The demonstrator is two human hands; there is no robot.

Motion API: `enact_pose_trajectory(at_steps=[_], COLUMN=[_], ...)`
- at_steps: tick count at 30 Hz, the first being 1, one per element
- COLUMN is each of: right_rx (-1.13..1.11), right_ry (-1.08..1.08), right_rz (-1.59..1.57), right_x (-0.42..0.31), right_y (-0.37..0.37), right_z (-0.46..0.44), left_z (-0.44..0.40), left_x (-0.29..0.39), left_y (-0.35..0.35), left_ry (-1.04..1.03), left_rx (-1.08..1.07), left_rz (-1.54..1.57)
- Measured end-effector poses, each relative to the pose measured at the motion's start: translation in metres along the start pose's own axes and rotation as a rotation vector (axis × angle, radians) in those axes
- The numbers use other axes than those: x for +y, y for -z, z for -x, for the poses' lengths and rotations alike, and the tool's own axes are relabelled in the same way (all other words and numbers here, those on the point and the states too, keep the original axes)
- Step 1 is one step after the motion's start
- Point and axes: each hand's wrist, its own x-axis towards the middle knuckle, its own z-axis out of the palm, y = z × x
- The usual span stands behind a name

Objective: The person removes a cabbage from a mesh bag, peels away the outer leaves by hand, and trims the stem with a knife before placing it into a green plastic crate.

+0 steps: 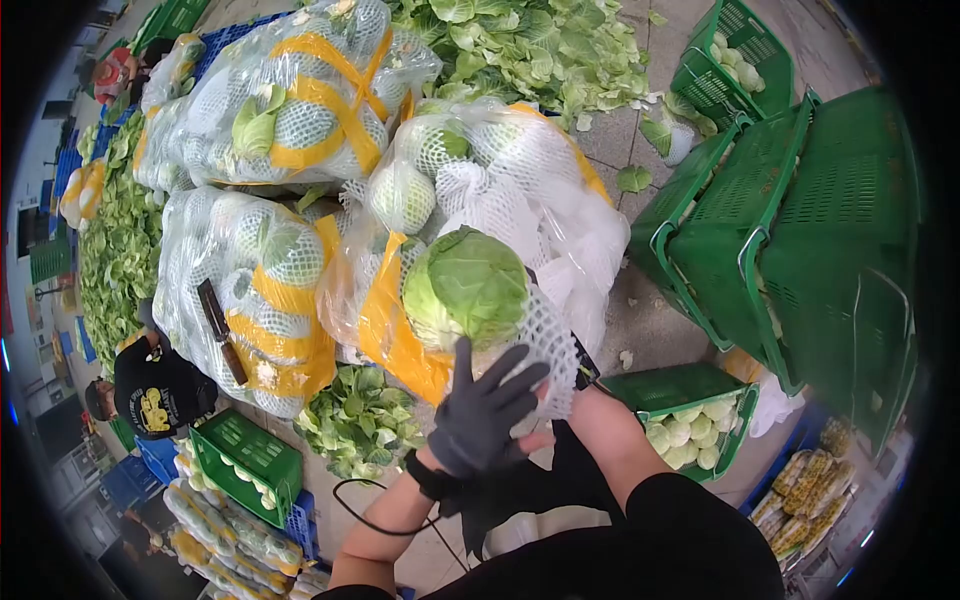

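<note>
A green cabbage (465, 288) is in front of me over an open clear plastic bag (345, 290) with yellow bands. My left hand (485, 405), in a grey glove, has its fingers spread just below the cabbage, the index fingertip at its lower edge. A white foam net sleeve (548, 345) hangs at the cabbage's right side and drapes over my right hand (582, 368). That hand is gloved in black and mostly hidden by the net; a dark fingertip shows against the cabbage's right side. Net-wrapped cabbages (402, 198) and loose white nets (490, 205) fill the bag.
Filled, taped bags (275, 110) stand to the left, with a brown-handled knife (222, 330) lying on one. Stacked green crates (740, 240) rise at the right. A crate of cabbages (695, 435) is near my right elbow. Leaves (530, 50) cover the floor behind. A person (160, 385) works at left.
</note>
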Motion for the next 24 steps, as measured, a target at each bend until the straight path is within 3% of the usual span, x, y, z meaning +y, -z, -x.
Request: enact_pose_trajectory(at_steps=[1, 3, 5, 7, 9, 11, 12, 13, 15, 17, 19, 21, 24], right_rx=[0.017, 0.039, 0.027, -0.049, -0.223, -0.46, -0.458, -0.457, -0.476, -0.39, -0.282, -0.075, 0.231], right_ry=[0.014, 0.041, 0.036, 0.004, -0.041, -0.083, -0.048, -0.052, -0.136, -0.136, -0.093, 0.101, -0.119], right_rz=[0.013, 0.074, 0.226, 0.474, 0.758, 0.843, 1.057, 1.065, 1.499, 1.477, 1.79, 1.898, 2.458], right_x=[-0.003, -0.009, -0.017, -0.026, -0.035, -0.045, -0.045, -0.047, -0.052, -0.048, -0.06, -0.071, -0.074], right_y=[0.003, 0.009, 0.007, -0.002, -0.017, -0.041, -0.048, -0.057, -0.07, -0.054, -0.048, -0.03, -0.062], right_z=[-0.003, -0.009, -0.018, -0.028, -0.033, -0.02, -0.018, -0.015, -0.013, -0.012, -0.015, -0.031, -0.034], left_z=[0.004, 0.022, -0.004, 0.0, 0.035, 0.07, 0.084, 0.092, 0.103, 0.111, 0.12, 0.132, 0.156], left_x=[-0.006, -0.029, -0.063, -0.107, -0.15, -0.194, -0.196, -0.194, -0.19, -0.19, -0.19, -0.19, -0.185], left_y=[0.001, 0.005, 0.015, -0.001, -0.021, -0.053, -0.068, -0.08, -0.095, -0.102, -0.098, -0.091, -0.079], left_ry=[-0.003, 0.4, 0.434, 0.513, 0.571, 0.342, 0.296, 0.281, 0.251, 0.219, 0.183, 0.147, 0.119], left_rx=[0.001, 0.505, 0.948, 0.766, 0.581, 0.471, 0.498, 0.558, 0.68, 0.781, 0.868, 0.957, 1.077], left_rz=[-0.003, 0.225, 0.624, 1.365, 1.815, 2.208, 2.307, 2.348, 2.386, 2.391, 2.378, 2.362, 2.314])
